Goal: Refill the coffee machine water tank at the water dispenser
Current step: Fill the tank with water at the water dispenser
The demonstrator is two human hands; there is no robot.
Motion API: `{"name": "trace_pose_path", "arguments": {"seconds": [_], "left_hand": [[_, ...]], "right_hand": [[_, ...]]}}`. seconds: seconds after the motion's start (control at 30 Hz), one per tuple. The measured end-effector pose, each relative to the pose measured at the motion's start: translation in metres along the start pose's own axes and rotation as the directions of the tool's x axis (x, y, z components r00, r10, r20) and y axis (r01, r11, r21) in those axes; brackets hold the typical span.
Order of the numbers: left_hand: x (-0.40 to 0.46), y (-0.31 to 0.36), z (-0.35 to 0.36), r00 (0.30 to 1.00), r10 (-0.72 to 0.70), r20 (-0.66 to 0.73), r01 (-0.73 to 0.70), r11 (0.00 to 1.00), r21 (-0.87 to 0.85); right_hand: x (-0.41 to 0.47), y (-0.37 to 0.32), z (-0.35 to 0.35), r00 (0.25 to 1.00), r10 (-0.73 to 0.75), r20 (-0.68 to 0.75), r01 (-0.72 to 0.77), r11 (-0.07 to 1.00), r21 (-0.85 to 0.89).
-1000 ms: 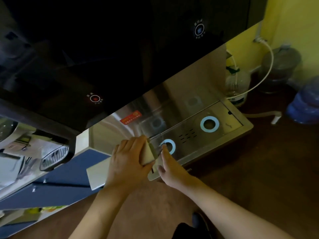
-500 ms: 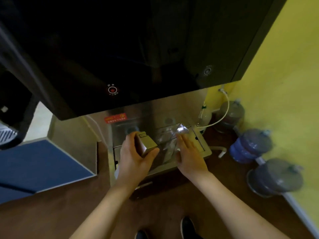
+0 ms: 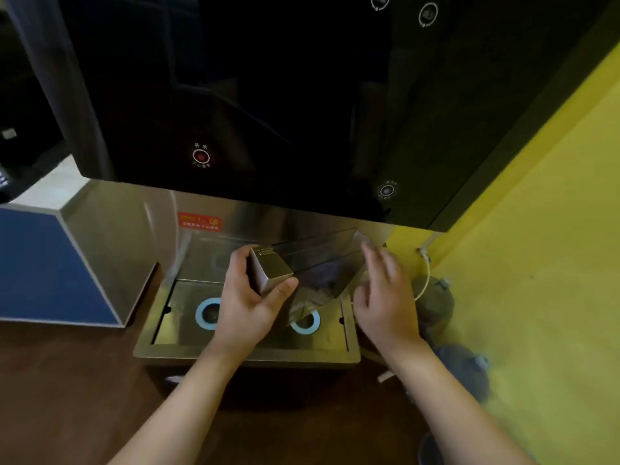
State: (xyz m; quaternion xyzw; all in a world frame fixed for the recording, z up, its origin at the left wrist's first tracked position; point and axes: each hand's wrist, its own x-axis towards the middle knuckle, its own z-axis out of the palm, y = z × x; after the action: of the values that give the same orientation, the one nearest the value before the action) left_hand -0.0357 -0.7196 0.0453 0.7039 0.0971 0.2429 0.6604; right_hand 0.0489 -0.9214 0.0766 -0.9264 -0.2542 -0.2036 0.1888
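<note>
The clear plastic water tank (image 3: 322, 263) with a silver end cap hangs tilted over the steel drip tray (image 3: 248, 350) of the water dispenser (image 3: 268, 95). My left hand (image 3: 250, 297) is wrapped around the silver end. My right hand (image 3: 382, 297) rests flat against the tank's right side, fingers spread and blurred. Two blue-ringed drains show in the tray, one (image 3: 206, 313) left of my left hand, one (image 3: 307, 322) under the tank. A red-lit button (image 3: 200, 157) glows on the black front panel.
A blue cabinet (image 3: 50, 263) stands to the left of the dispenser. A yellow wall (image 3: 536, 229) runs along the right, with a white hose (image 3: 426, 273) and large water bottles (image 3: 459, 370) on the floor beside the tray.
The view swung left to face the dispenser squarely. Both hands brought the tank up and rightward over the tray's right drain; it now lies more level.
</note>
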Motion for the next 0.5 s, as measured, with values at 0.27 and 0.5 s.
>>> {"name": "trace_pose_path", "arguments": {"seconds": [0.27,0.5], "left_hand": [[0.011,0.017,0.019,0.993,0.093,-0.075,-0.092,0.996,0.007],[0.021,0.016,0.017,0.993,0.087,-0.080,-0.090,0.995,-0.030]], "right_hand": [[0.046,0.008,-0.023,0.979,0.024,-0.205,-0.040,0.996,-0.074],[0.050,0.005,-0.017,0.992,0.023,-0.122,-0.048,0.977,-0.207]]}}
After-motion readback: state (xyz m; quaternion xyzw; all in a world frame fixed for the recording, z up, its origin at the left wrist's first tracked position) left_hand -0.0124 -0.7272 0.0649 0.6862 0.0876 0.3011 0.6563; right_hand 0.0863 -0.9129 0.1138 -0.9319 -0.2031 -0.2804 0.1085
